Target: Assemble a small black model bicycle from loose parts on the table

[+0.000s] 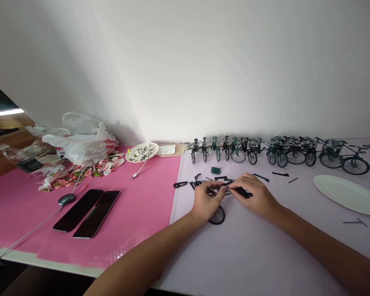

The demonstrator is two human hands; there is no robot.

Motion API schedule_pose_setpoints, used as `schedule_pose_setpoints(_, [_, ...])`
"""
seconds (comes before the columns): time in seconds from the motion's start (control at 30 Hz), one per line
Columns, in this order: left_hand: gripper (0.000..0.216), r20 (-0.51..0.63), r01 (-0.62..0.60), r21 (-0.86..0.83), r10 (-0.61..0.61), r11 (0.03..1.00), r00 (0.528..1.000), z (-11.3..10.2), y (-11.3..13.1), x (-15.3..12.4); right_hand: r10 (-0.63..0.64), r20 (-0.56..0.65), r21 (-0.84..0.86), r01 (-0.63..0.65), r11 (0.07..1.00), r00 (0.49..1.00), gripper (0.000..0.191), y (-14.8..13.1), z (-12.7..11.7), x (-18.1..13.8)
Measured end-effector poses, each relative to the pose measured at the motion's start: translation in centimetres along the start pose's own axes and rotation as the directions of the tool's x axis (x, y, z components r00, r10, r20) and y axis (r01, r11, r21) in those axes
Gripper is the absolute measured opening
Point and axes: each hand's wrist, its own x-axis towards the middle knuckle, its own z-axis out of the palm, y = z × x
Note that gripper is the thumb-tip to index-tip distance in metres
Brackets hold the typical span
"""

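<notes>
My left hand [206, 201] and my right hand [255, 193] meet over the pale table, both pinched on a small black model bicycle part [226, 188] held between them. A small black wheel [217, 216] lies on the table just under my left hand. Loose black parts [180, 184] and a little green block [216, 170] are scattered just beyond my fingers. A row of finished green and black model bicycles [277, 151] stands along the wall behind.
A white plate [347, 193] lies at the right. On the pink mat [135, 213] at the left rest two dark phones [88, 211], a cable, a bowl of small pieces [142, 152], a plastic bag [80, 137] and pink scraps.
</notes>
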Motion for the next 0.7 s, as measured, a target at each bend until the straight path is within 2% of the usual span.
schedule_pose_setpoints(0.13, [0.019,-0.044,0.0,0.009,0.001,1.0,0.999,0.04,-0.12,0.05,0.046,0.058,0.017,-0.047,0.999,0.997,0.01,0.4,-0.06,0.0])
schedule_pose_setpoints(0.27, [0.018,-0.038,-0.008,0.034,0.009,0.999,0.999,0.01,-0.09,0.07,0.106,0.069,0.021,-0.108,0.994,0.992,0.008,0.47,0.01,-0.04])
schedule_pose_setpoints(0.6, [0.019,-0.03,-0.015,0.031,0.016,0.999,0.999,-0.02,-0.2,0.06,0.236,0.004,0.049,-0.236,0.97,0.972,0.008,0.62,0.17,-0.21])
schedule_pose_setpoints(0.7, [0.02,-0.027,-0.002,0.03,0.003,1.0,1.0,-0.1,0.06,0.01,0.392,-0.006,0.086,-0.39,0.917,0.92,0.029,0.79,0.35,-0.58])
